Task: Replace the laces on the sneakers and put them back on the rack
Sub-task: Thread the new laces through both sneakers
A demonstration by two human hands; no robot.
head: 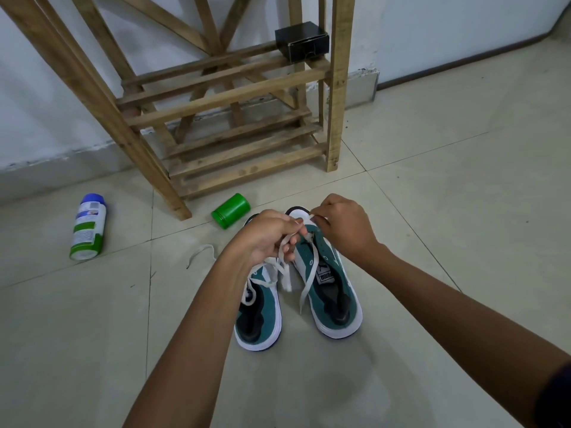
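Left hand: the left hand (267,234) is over the toe end of the sneakers, its grip closed on the white lace (310,274) — fingers curled round a loop of it.
Right hand: the right hand (343,225) is above the toe of the right sneaker, its grip pinching another stretch of the same lace between thumb and fingertips.
Lace: it runs from both hands down across the tongue of the right sneaker, one end hanging loose past the collar.
Right sneaker: the right sneaker (335,299), green and white, stands on the floor (432,211), toe pointing toward the rack.
Left sneaker: the left sneaker (258,316) stands just beside it, parallel, with white lace lying over its upper; its toe is hidden by the left hand.
Loose lace: a second lace (199,253) lies curled on the tiles to the left of the pair.
Rack: the wooden rack (222,97) stands against the wall beyond the sneakers — a black box (302,41) sits on one slatted shelf.
Floor items: a green jar (231,211) lies on its side near the rack's foot; a spray can (88,228) lies further left.
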